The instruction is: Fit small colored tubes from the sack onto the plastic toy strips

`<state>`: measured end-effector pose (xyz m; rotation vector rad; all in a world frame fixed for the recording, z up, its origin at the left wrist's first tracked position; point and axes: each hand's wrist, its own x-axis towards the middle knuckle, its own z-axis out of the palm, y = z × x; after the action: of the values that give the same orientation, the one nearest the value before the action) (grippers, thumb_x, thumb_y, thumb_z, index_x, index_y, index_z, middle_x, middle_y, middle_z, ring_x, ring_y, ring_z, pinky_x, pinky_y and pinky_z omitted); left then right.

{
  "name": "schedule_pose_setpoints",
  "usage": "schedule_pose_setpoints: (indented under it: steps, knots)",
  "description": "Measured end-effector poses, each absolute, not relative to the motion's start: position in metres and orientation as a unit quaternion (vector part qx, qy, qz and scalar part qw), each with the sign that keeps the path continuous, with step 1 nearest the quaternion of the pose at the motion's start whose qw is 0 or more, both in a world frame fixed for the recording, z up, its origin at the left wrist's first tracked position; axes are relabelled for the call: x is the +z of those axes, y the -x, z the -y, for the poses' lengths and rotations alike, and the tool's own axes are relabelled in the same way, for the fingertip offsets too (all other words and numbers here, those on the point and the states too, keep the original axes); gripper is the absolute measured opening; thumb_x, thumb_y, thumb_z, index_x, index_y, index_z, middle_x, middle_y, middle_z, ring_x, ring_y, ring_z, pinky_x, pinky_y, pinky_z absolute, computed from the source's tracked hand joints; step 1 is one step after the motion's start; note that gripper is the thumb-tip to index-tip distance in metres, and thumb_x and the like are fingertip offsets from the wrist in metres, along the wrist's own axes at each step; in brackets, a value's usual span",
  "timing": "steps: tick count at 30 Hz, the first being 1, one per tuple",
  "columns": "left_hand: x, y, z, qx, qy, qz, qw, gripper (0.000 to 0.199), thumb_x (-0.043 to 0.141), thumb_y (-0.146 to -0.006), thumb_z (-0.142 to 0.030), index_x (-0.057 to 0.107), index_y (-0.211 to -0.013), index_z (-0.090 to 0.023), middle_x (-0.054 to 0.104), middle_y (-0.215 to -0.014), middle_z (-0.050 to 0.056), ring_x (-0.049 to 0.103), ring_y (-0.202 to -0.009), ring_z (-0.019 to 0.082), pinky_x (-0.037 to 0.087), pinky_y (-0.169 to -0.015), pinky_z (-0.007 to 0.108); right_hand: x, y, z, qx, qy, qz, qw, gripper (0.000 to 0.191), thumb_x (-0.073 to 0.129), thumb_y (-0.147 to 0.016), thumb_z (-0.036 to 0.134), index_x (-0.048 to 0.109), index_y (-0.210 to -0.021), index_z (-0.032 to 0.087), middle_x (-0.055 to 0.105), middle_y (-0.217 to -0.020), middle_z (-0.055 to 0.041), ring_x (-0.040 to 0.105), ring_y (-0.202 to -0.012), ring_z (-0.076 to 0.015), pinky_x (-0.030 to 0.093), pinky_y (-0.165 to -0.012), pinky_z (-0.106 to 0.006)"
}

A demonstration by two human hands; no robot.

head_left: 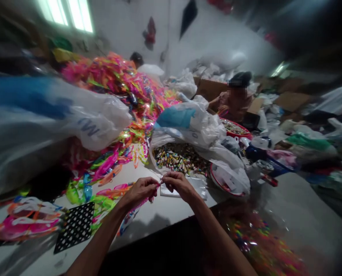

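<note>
My left hand [144,190] is closed in a pinch on a thin pink plastic piece [146,202], part of which hangs below the fingers. Against it, at the fingertips, my right hand [179,184] is pinched too; what lies between its fingers is too small to make out. Both hands are over the white table [147,222]. Just beyond them, an open white bag [156,163] holds a heap of small multicoloured cylinders [179,158]. A flat stack of clear plastic sleeves [198,188] lies beside my right hand.
A tall pile of neon plastic pieces [110,76] rises at the back left. Large white bags [101,115] flank it. A black perforated basket [74,226] stands at left. Another person [235,101] sits behind a red basin [237,129]. A lined tub [228,178] is at right.
</note>
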<state>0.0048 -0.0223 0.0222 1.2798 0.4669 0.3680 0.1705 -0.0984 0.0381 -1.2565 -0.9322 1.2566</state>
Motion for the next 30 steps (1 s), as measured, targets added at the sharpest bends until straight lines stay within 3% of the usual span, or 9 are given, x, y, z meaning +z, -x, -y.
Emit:
schedule_pose_setpoints:
  steps: [8,14,22,26,30]
  knots:
    - [0.02,0.001,0.017,0.141,-0.638,-0.22,0.724,0.018,0.045,-0.074,-0.026,0.054,-0.064,-0.014,0.052,-0.053,-0.001,0.045,-0.044,0.01,0.034,-0.045,0.023,0.035,-0.169,0.099,0.545,0.517,0.429,0.501,0.025,0.071,-0.069,0.036,0.067,-0.077,0.013,0.055,-0.058,0.0021,0.047,-0.05,-0.0081,0.037,-0.052,-0.022]
    - [0.015,-0.001,0.015,0.115,-0.633,-0.242,0.727,0.014,0.045,-0.07,-0.022,0.056,-0.069,-0.014,0.052,-0.053,-0.001,0.043,-0.043,0.01,0.033,-0.044,0.023,0.035,-0.168,0.098,0.526,0.537,0.449,0.483,0.026,0.072,-0.069,0.035,0.068,-0.081,0.013,0.059,-0.06,0.0007,0.053,-0.056,-0.0116,0.042,-0.057,-0.025]
    - [0.008,0.008,0.002,0.098,-0.674,-0.225,0.697,0.03,0.047,-0.082,-0.043,0.055,-0.075,-0.015,0.049,-0.06,-0.003,0.043,-0.053,0.01,0.032,-0.051,0.023,0.021,-0.171,0.093,0.529,0.547,0.445,0.472,0.024,0.071,-0.071,0.034,0.07,-0.082,0.013,0.06,-0.059,-0.0003,0.053,-0.056,-0.0119,0.042,-0.06,-0.026]
    - [0.005,0.01,-0.006,0.113,-0.689,-0.215,0.683,0.028,0.043,-0.084,-0.041,0.053,-0.075,-0.017,0.05,-0.064,-0.002,0.044,-0.057,0.011,0.034,-0.055,0.023,0.016,-0.169,0.085,0.519,0.547,0.408,0.514,0.024,0.071,-0.071,0.033,0.069,-0.085,0.014,0.062,-0.06,-0.0011,0.054,-0.056,-0.0118,0.041,-0.059,-0.025]
    - [0.005,0.009,-0.009,0.103,-0.689,-0.219,0.684,0.022,0.043,-0.081,-0.035,0.054,-0.075,-0.016,0.051,-0.065,-0.001,0.044,-0.059,0.011,0.035,-0.055,0.023,0.019,-0.168,0.079,0.532,0.543,0.426,0.491,0.023,0.072,-0.071,0.032,0.07,-0.085,0.014,0.063,-0.061,-0.0015,0.055,-0.058,-0.0125,0.042,-0.059,-0.025]
